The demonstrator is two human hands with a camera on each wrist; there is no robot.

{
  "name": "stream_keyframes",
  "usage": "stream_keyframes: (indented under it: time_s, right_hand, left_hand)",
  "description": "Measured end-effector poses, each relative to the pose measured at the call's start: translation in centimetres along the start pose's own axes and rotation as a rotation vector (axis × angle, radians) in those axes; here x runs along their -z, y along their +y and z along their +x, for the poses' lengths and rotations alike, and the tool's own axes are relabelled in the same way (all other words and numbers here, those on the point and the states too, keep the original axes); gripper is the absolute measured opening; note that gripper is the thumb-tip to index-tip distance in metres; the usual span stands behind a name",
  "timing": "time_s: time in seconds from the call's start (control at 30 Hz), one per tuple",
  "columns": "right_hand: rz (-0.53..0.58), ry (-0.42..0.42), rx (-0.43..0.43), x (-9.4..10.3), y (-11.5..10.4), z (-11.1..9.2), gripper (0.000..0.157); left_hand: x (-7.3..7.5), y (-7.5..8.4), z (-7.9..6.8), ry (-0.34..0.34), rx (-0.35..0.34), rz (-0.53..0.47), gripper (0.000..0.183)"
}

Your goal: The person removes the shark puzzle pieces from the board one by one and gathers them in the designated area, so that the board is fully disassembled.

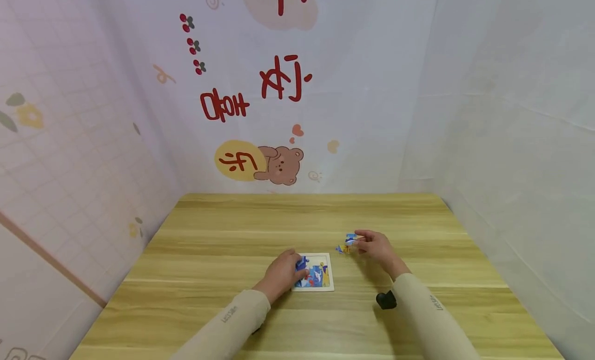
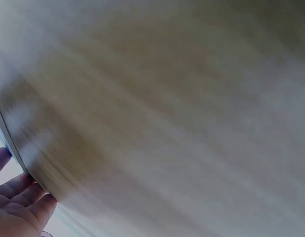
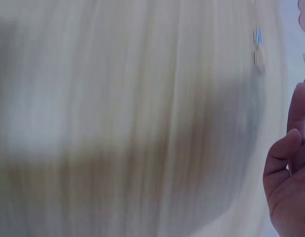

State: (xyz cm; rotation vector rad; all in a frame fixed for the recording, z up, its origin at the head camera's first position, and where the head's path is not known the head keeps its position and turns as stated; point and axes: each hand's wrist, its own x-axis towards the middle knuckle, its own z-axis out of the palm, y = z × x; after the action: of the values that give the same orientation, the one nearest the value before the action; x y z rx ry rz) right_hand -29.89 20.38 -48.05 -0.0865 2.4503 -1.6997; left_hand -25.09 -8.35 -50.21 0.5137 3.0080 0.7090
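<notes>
Fingertips of the left hand (image 1: pixel 279 272) lie along the left edge of a puzzle tray (image 1: pixel 321 289), the thumb over its picture; whether they grip or merely steady it, I cannot tell. Flat on the table (image 1: pixel 209 246), the tray is nearly square, so no long axis stands out; its near and far edges run roughly crosswise to the person. Fitted pieces (image 1: pixel 317 278) cover the near part, while a pale gap shows toward the far right; the picture is too small to say which way it points. Near the tray's far right corner sit loose pieces (image 1: pixel 346 249), where the right hand's (image 1: pixel 378 249) thumb and forefinger meet a blue-and-white piece (image 1: pixel 350 236); a firm pinch cannot be confirmed. Picking out a piece seems the step in hand; the next move likely calls for turning it to suit the gap.
</notes>
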Motion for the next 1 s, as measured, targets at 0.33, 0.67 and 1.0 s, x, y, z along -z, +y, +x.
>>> stream_keyframes:
  time_s: [0.33,0.67,1.0]
  right_hand:
    - [-0.055,-0.022,-0.031,2.6,1.6,0.1,0.044]
    - [-0.096,-0.100,-0.051,2.8,2.6,0.2,0.046]
    - [-0.184,-0.097,-0.022,2.5,2.8,0.4,0.041]
  left_hand:
    - [0.1,-0.1,0.1,-0.002,0.014,0.010,0.044]
    - [0.0,0.1,-0.3,-0.002,0.005,0.018,0.043]
    - [-0.1,0.0,-0.2,-0.008,0.017,0.030,0.044]
